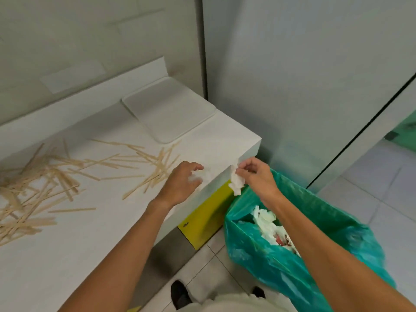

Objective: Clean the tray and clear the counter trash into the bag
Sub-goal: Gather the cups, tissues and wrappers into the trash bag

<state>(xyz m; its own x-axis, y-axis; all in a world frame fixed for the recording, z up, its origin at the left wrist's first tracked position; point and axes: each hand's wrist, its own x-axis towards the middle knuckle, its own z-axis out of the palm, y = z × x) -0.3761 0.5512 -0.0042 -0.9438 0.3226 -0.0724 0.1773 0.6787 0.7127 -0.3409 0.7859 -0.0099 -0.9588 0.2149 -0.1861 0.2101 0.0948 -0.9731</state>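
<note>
My right hand [256,174] pinches a crumpled white tissue [236,183] just past the counter's front edge, above the rim of the green trash bag [292,266]. My left hand [183,182] rests on the white counter [101,244] near that edge, its fingers curled over another white tissue [201,175]; whether they grip it is unclear. The white tray [168,109] lies at the counter's far end with nothing on it. Several wooden stir sticks [45,188] lie scattered over the counter's left and middle.
The bag stands on the tiled floor [371,194] right of the counter and holds white tissues and other scraps. A yellow panel [207,212] shows under the counter. A wall [292,75] rises behind the bag. My shoes show at the bottom.
</note>
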